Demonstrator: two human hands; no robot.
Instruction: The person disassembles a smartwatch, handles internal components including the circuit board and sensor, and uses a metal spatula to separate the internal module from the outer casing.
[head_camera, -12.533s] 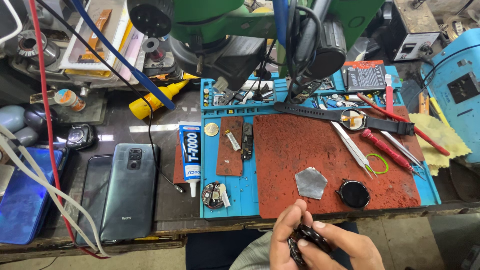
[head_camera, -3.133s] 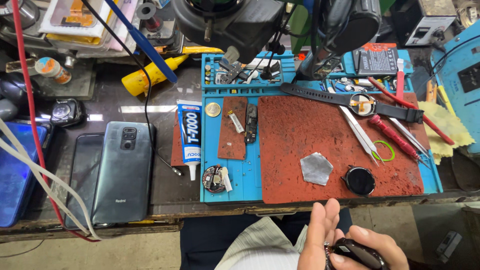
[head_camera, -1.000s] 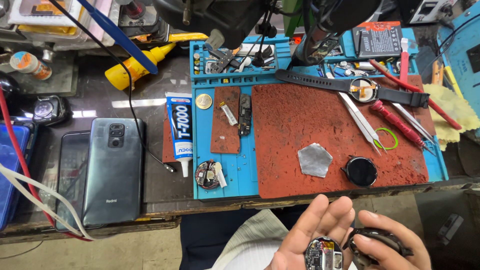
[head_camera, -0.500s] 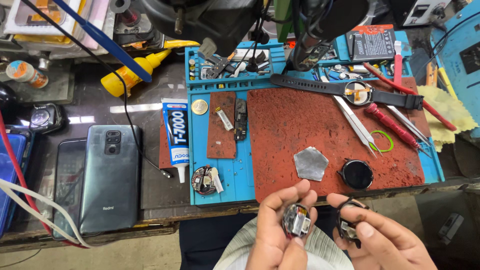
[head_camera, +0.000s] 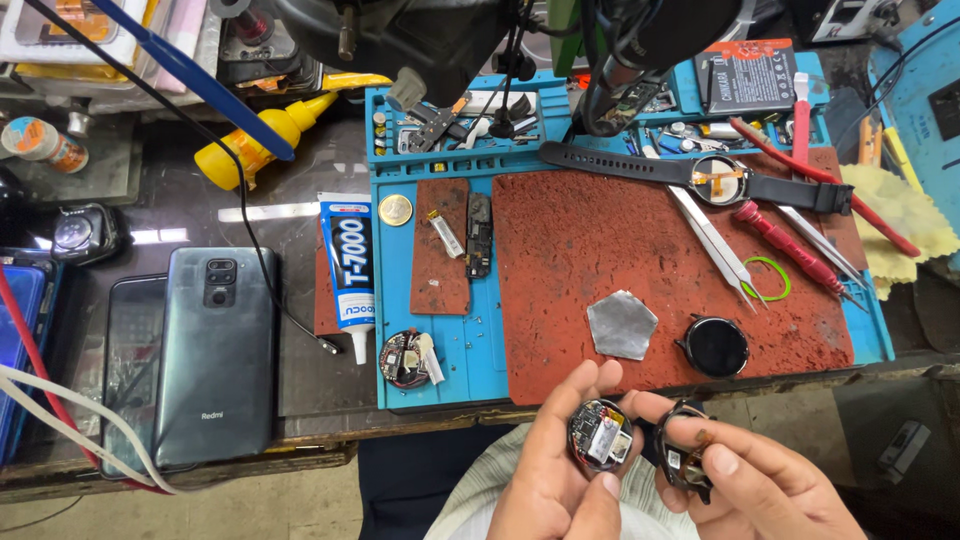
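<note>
My left hand (head_camera: 560, 470) holds a small round circuit module with a silvery battery (head_camera: 598, 437), pinched between thumb and fingers below the table's front edge. My right hand (head_camera: 750, 480) grips a black round watch case (head_camera: 683, 458) beside it; the two parts sit a little apart. Just above them on the red work mat (head_camera: 620, 250) lie a grey pentagon-shaped foil piece (head_camera: 621, 324) and a black round watch glass (head_camera: 716, 346).
A watch with black strap (head_camera: 700, 180), tweezers (head_camera: 715, 240), a red screwdriver (head_camera: 790, 245) and a green ring (head_camera: 768, 278) lie at the mat's right. A glue tube (head_camera: 347, 270), a coin (head_camera: 395, 209), another round module (head_camera: 405, 358) and two phones (head_camera: 215, 360) lie left. A microscope (head_camera: 460, 40) hangs overhead.
Over the earlier frames my hands pulled one black watch body apart into two parts. Since half a second ago both hands hold the parts slightly higher and closer to the table edge.
</note>
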